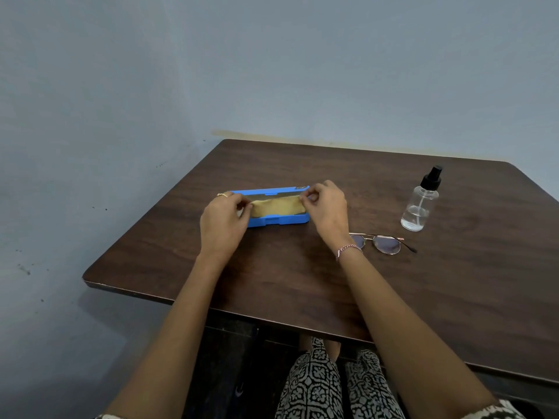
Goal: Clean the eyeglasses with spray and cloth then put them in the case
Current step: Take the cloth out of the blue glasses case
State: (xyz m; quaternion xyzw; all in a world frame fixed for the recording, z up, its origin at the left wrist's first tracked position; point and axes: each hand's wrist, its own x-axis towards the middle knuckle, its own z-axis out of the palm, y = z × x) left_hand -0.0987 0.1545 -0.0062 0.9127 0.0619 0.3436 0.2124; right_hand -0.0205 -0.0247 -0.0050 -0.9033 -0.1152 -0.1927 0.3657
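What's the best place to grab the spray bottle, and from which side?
Grip the spray bottle round its clear body, below the black pump head, coming from the near side with the right hand, which now pinches the cloth. It stands upright, apart from the eyeglasses, and the body is its widest part.

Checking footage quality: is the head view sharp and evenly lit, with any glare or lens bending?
Head view: soft, even light; faint shadow under the right hand; mildly soft, no motion smear; table edges look nearly straight; slight sheen on the spray bottle.
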